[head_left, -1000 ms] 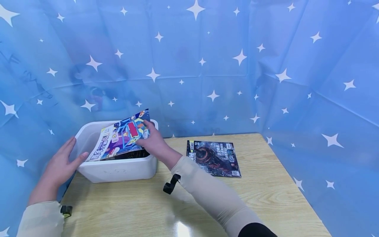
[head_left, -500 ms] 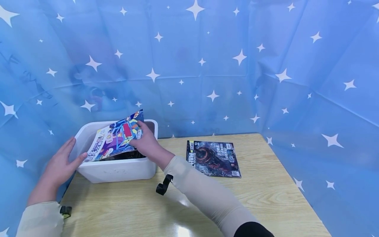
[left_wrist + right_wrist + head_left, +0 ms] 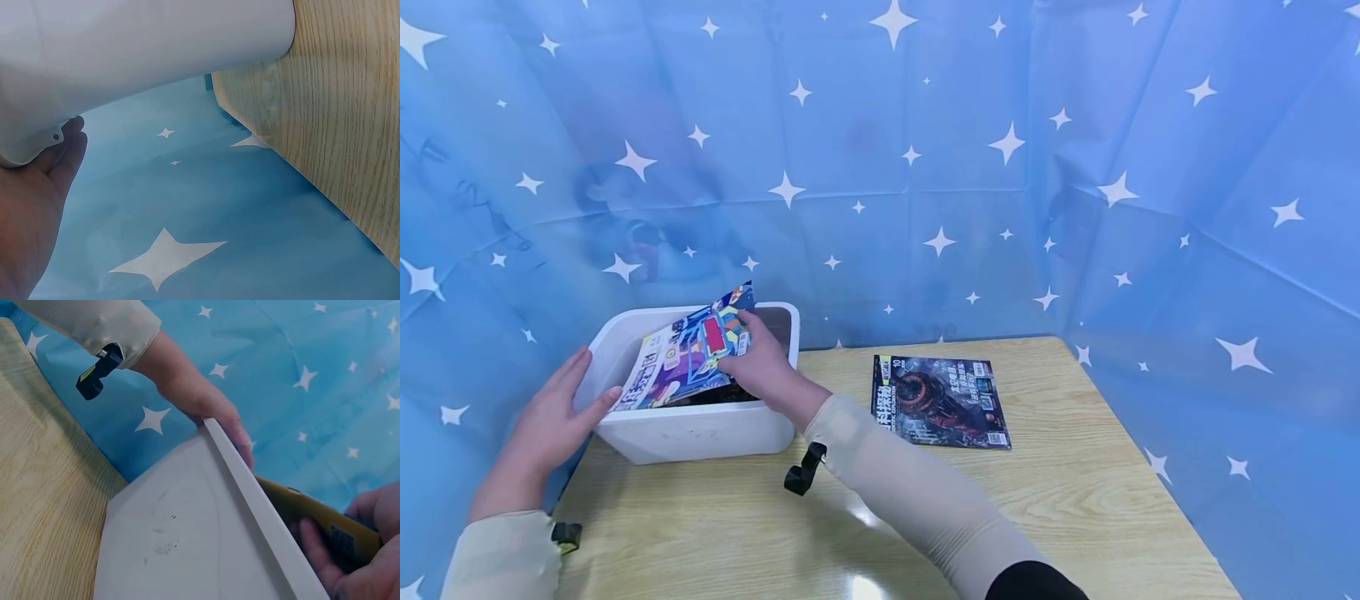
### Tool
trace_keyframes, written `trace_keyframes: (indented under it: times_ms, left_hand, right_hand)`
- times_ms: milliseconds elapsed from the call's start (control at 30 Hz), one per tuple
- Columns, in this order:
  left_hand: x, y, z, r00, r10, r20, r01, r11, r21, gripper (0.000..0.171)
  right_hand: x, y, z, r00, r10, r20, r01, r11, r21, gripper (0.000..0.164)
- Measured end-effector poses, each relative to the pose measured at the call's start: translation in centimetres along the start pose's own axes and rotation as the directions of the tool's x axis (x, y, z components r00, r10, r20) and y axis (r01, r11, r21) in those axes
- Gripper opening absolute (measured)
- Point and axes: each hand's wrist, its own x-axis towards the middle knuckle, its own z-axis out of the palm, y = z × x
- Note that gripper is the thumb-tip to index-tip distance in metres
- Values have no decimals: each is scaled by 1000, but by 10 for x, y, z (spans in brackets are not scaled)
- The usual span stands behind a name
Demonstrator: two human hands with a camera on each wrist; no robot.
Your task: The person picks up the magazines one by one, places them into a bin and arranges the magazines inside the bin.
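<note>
A white plastic bin (image 3: 700,435) stands at the table's left end. My left hand (image 3: 546,421) grips its left rim, thumb over the edge; in the left wrist view its fingers (image 3: 74,147) reach up behind the bin's lip. My right hand (image 3: 763,362) pinches the right edge of a colourful magazine (image 3: 681,354), thumb on the cover. The magazine slants, its lower left end down in the bin and its upper right corner above the back rim. In the right wrist view, its yellow underside (image 3: 312,512) shows beyond the bin wall. Something dark lies beneath it, mostly hidden.
A second magazine (image 3: 942,404) with a dark cover lies flat on the wooden table (image 3: 1075,500), right of the bin. A blue star-printed curtain (image 3: 865,275) hangs behind the table and along both sides.
My right hand has moved left and slightly down with the colourful magazine, which sits deeper over the bin. The left hand and the dark magazine have stayed in place.
</note>
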Motion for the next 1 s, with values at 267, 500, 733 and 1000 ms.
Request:
trace_keyframes:
  times_ms: [267,500,733,1000]
  left_hand:
    - [0,2,-1,1000,-13,7,13,1000,15,92]
    - [-1,2,0,999,32,-16,-32,999,5,90]
    - [0,3,0,1000,9,-12,-9,1000,-1,91]
    - [-1,4,0,1000,-7,-15,7,1000,0,92]
  right_hand:
    - [-1,-1,4,999,-16,51,14,999,43,91]
    - [-1,1,1,988,-75,136,58,990,126,90]
    - [1,1,-4,997,-78,-13,78,996,30,68]
    - [-3,1,-25,993,-119,-27,119,992,33,34]
